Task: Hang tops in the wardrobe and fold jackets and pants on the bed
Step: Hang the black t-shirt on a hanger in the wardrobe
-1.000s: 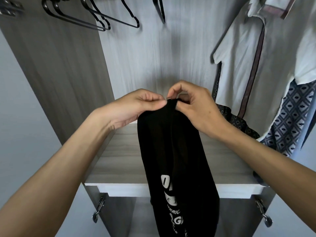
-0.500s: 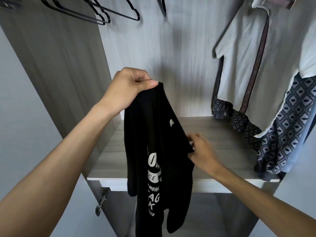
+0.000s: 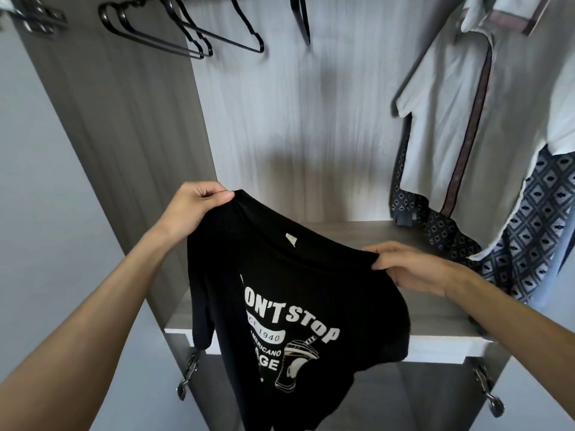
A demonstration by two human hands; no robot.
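I hold the black tee [image 3: 295, 306] spread in front of the shelf [image 3: 435, 325], its printed front facing me and its hem hanging below the shelf's edge. My left hand [image 3: 193, 213] pinches one shoulder, thumb against curled fingers, raised above the shelf's left end. My right hand [image 3: 407, 269] grips the other shoulder lower, over the shelf, fingers curled round the cloth. Empty black hangers [image 3: 186, 35] hang high above the shelf's left side. A white shirt [image 3: 451, 119] and a patterned garment [image 3: 529, 228] hang above its right end.
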